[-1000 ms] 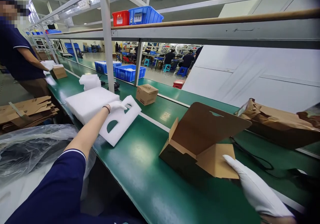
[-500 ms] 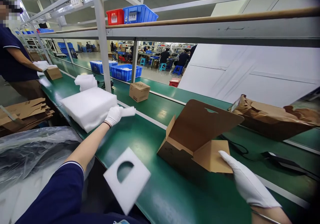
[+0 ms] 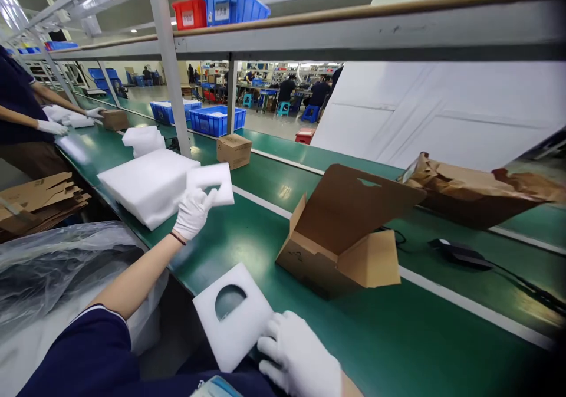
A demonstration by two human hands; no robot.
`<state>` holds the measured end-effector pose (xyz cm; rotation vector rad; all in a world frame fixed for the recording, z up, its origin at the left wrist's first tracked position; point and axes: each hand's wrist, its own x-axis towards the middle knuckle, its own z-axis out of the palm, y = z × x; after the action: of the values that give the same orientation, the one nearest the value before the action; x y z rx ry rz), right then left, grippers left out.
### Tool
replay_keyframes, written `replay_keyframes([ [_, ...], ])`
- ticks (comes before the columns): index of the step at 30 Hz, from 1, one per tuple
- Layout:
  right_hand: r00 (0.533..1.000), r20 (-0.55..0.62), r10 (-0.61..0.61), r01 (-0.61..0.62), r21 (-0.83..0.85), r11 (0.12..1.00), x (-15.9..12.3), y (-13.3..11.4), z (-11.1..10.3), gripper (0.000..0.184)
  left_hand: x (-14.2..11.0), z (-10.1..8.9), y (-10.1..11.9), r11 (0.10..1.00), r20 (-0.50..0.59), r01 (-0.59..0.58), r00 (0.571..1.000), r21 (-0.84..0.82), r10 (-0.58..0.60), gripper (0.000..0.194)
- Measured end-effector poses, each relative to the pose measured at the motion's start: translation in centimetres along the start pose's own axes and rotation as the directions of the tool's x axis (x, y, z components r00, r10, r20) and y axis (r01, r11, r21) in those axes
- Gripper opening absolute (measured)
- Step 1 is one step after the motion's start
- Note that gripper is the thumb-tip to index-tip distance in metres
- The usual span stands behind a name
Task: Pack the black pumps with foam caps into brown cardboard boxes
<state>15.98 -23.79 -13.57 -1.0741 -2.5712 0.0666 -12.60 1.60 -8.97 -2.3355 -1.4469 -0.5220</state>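
My left hand (image 3: 193, 213) pinches a small white foam block (image 3: 211, 183), fingers clamped on it, above the green conveyor belt (image 3: 389, 320). My right hand (image 3: 296, 350), fingers slightly apart, touches the edge of a white foam insert with a round cutout (image 3: 221, 338); grip can't tell. Green belt gives moving room before the open brown cardboard carton (image 3: 336, 249).
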Motion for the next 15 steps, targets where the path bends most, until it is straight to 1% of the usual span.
replay_keyframes([
  [1, 0.991, 0.128, -0.032, 0.034, -0.01, 0.999, 1.1, -0.1, 1.6, 0.012, 0.0, -1.3, -0.3, 0.999, -0.033, 0.03, 0.999, 0.025, -0.029, 0.048],
  [2, 0.981, 0.19, -0.026, 0.033, -0.033, 0.999, 2.4, 0.0, 3.0, 0.016, 0.1, -2.8, -0.4, 0.997, -0.077, 0.059, 0.995, 0.044, -0.056, 0.049],
  [3, 0.979, 0.205, -0.004, 0.015, -0.056, 0.998, 3.9, 0.3, 4.0, 0.014, 0.1, -4.3, -0.4, 0.995, -0.129, 0.082, 0.989, 0.054, -0.075, 0.05],
  [4, 0.982, 0.187, 0.028, -0.015, -0.074, 0.997, 5.4, 0.6, 4.6, 0.011, 0.1, -5.8, -0.1, 0.994, -0.184, 0.096, 0.979, 0.052, -0.085, 0.051],
  [5, 0.987, 0.152, 0.049, -0.036, -0.083, 0.996, 6.9, 0.9, 4.9, 0.016, -0.1, -7.1, 0.4, 0.995, -0.234, 0.094, 0.969, 0.042, -0.081, 0.05],
  [6, 0.993, 0.109, 0.051, -0.042, -0.085, 0.995, 8.3, 1.1, 4.8, 0.028, -0.4, -8.2, 1.1, 0.997, -0.27, 0.075, 0.961, 0.03, -0.064, 0.049],
  [7, 0.997, 0.078, 0.029, -0.022, -0.093, 0.995, 9.5, 1.2, 4.6, 0.037, -1.0, -8.8, 1.9, 0.999, -0.292, 0.041, 0.956, 0.028, -0.031, 0.047],
  [8, 0.998, 0.059, 0.003, 0.003, -0.111, 0.994, 10.3, 1.2, 4.1, 0.041, -1.7, -9.1, 2.9, 0.999, -0.3, -0.007, 0.954, 0.036, 0.017, 0.046],
  [9, 0.999, 0.045, -0.012, 0.018, -0.132, 0.991, 10.7, 1.2, 3.6, 0.042, -2.5, -8.9, 3.8, 0.997, -0.295, -0.062, 0.953, 0.049, 0.074, 0.047],
  [10, 0.999, 0.037, -0.016, 0.021, -0.154, 0.988, 10.7, 1.2, 3.1, 0.039, -3.4, -8.2, 4.8, 0.99, -0.274, -0.128, 0.952, 0.06, 0.14, 0.048],
  [12, 0.999, 0.019, 0.037, -0.033, -0.189, 0.981, 9.1, 1.4, 2.1, 0.033, -5.3, -5.8, 6.5, 0.971, -0.208, -0.24, 0.949, 0.02, 0.239, 0.055],
  [13, 0.997, 0.012, 0.08, -0.076, -0.199, 0.977, 7.6, 1.6, 1.5, 0.029, -6.1, -4.3, 7.2, 0.959, -0.169, -0.281, 0.948, -0.041, 0.27, 0.059],
  [14, 0.99, 0.003, 0.14, -0.137, -0.206, 0.969, 5.6, 1.8, 0.8, 0.027, -6.8, -2.7, 7.8, 0.94, -0.134, -0.309, 0.948, -0.148, 0.29, 0.063],
  [15, 0.975, -0.012, 0.221, -0.218, -0.212, 0.953, 3.1, 2.1, -0.1, 0.028, -7.3, -1.2, 8.4, 0.901, -0.107, -0.33, 0.944, -0.282, 0.312, 0.067],
])
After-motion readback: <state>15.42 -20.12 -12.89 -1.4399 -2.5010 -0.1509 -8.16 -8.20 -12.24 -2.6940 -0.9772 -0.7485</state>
